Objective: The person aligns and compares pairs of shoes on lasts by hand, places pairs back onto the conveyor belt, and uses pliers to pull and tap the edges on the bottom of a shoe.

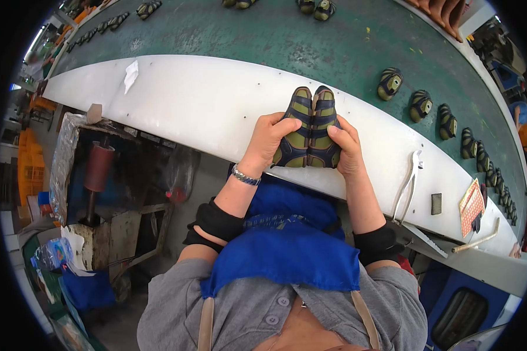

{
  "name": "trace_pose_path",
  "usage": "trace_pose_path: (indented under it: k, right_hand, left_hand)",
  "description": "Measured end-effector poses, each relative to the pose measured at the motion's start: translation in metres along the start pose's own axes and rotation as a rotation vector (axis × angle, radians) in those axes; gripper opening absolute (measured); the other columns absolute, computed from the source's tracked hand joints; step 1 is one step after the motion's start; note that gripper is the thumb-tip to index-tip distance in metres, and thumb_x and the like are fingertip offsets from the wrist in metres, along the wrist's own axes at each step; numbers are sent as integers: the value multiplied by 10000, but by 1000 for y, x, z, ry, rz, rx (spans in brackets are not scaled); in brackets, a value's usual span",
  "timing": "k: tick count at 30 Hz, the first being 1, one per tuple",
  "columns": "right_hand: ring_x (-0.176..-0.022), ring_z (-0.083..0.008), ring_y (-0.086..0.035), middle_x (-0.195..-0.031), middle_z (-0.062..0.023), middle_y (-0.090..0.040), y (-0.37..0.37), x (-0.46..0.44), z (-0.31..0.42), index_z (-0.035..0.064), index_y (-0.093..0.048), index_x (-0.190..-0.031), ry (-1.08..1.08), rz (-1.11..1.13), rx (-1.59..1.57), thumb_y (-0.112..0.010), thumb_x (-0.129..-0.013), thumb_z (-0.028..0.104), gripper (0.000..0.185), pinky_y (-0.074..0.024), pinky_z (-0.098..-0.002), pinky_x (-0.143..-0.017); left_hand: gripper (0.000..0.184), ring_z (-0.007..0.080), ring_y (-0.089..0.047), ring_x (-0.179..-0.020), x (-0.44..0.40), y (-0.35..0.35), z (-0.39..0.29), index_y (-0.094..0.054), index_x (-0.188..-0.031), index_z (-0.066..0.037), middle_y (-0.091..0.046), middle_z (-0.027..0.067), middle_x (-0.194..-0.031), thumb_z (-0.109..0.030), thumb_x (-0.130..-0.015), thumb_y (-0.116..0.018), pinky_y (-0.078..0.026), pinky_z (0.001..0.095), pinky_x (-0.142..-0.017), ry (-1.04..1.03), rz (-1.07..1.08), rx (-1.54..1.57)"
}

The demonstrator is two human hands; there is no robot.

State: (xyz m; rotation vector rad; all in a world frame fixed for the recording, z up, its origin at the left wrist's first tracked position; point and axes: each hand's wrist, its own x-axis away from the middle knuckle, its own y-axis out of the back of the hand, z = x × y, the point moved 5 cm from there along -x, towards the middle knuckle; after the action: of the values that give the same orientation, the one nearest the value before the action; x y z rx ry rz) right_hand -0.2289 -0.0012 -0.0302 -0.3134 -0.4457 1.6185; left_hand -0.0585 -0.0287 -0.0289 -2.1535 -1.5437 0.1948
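Two olive-green and navy shoe uppers are held side by side, toes pointing away from me, above the white work surface (199,88). My left hand (270,136) grips the left shoe (294,143) along its outer side, with the thumb on top. Around the outer side of the right shoe (322,126) my right hand (349,146) is closed, its thumb also on top. The two shoes touch along their inner edges. The fingers beneath them are partly hidden.
Similar shoes (420,106) line the green belt (216,35) beyond the white surface. Pincers (413,175), a small dark block (436,203), a red-and-white patterned sheet (472,207) and a stick (477,240) lie at right. A white scrap (131,76) lies at left, above a machine (99,169).
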Motion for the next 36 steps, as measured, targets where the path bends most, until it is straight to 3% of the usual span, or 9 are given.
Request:
trace_pose_path:
  k: [11, 17, 23, 26, 32, 36]
  right_hand:
    - [-956, -162, -656, -1086, -117, -677, 3, 0, -1, -47, -592, -1240, 6, -7, 26, -649, -853, 214, 470, -524, -290, -865]
    - [-978, -172, -661, -1108, -119, -678, 4, -2, -4, -43, -584, -1261, -12, 34, -48, -645, -844, 212, 492, -523, -297, -885]
    - [-990, -172, -655, -1109, -113, -675, 1, 0, -1, -38, -580, -1270, -32, 28, -24, -651, -837, 212, 505, -515, -297, -899]
    - [-1026, -175, -641, -1127, -113, -665, 2, 2, 0, -32, -569, -1287, -26, 10, 8, -672, -811, 219, 548, -498, -300, -927]
    - [-1085, -195, -623, -1158, -117, -647, -1, 6, 9, -18, -457, -1415, 39, 21, 98, -736, -710, 158, 778, -464, -322, -991]
    - [-1115, -200, -613, -1205, -132, -623, -4, 7, 13, -34, -374, -1470, 98, 63, 118, -747, -700, 104, 867, -454, -331, -1008]
  left_hand:
    - [319, 92, -625, -727, -2, 0, 6, -686, -922, 94, -693, 78, -834, -223, -904, -656, -520, 247, -629, -124, -61, -172]
    - [334, 98, -633, -749, -1, 0, 9, -672, -1004, 84, -699, 89, -887, -238, -936, -613, -515, 238, -660, -167, 75, 67]
    - [370, 96, -632, -728, 1, 1, 7, -694, -976, 75, -706, 70, -847, -288, -906, -679, -517, 242, -644, -208, -18, -216]
    - [392, 110, -648, -781, -1, 2, 8, -669, -994, 95, -700, 91, -901, -288, -911, -677, -545, 255, -701, -137, -29, -283]
    - [385, 100, -635, -724, -3, 4, 8, -703, -952, 73, -705, 70, -832, -307, -888, -717, -527, 258, -646, -164, -41, -284]
    - [464, 144, -646, -890, 2, 3, 6, -630, -1158, 81, -687, 108, -1008, -267, -869, -729, -530, 283, -761, -138, 53, -94]
